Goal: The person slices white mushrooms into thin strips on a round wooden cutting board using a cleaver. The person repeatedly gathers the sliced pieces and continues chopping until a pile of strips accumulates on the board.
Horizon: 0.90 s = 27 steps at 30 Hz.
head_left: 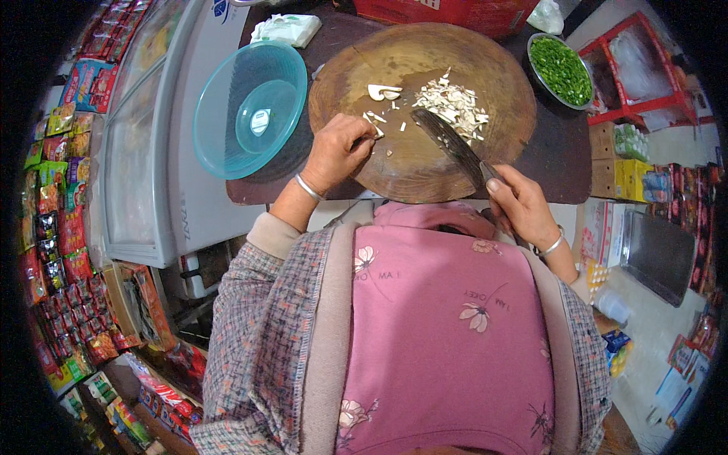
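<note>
A round wooden chopping board (pixel 352 62) lies before me. My right hand (pixel 520 202) grips the handle of a dark-bladed kitchen knife (pixel 446 142), whose blade slants over the board beside a heap of chopped mushroom (pixel 452 105). At the board's left side, the pinched fingers of my left hand (pixel 344 148) are at some pale mushroom pieces (pixel 375 118); how much they hold is hidden. Just beyond that hand lies a mushroom slice (pixel 384 91). A few small bits are scattered between the hand and the blade.
A translucent teal basin (pixel 222 131) stands left of the board, near a packet of tissues (pixel 286 29). To the right is a metal bowl of chopped green onion (pixel 560 71). A red box (pixel 443 14) sits behind the board. A glass-topped freezer (pixel 196 142) borders the table's left.
</note>
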Each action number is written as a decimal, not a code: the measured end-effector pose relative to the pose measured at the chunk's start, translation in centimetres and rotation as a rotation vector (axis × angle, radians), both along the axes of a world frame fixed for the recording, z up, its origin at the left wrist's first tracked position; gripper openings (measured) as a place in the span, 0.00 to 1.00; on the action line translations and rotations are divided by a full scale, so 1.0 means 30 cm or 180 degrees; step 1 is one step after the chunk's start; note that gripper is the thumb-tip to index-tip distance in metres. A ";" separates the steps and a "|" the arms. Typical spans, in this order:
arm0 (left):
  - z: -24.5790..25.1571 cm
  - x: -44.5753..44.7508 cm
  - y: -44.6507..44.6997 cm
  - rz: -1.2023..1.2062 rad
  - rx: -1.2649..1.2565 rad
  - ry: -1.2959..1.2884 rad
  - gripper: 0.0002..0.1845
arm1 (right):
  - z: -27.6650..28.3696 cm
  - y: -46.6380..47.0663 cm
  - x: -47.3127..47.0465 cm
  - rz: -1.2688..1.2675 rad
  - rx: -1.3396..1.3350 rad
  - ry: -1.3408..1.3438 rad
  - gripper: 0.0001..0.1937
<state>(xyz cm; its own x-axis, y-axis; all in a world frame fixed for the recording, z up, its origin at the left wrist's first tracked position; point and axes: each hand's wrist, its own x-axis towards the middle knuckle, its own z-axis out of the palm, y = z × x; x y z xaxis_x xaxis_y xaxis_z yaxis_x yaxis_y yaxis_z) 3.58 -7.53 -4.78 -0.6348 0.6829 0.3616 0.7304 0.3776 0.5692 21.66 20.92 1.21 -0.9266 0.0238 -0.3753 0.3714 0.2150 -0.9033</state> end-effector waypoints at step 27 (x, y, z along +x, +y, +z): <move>-0.034 0.174 0.190 -0.0205 0.0101 0.0217 0.12 | 0.013 -0.088 0.023 0.0624 0.1288 0.1296 0.16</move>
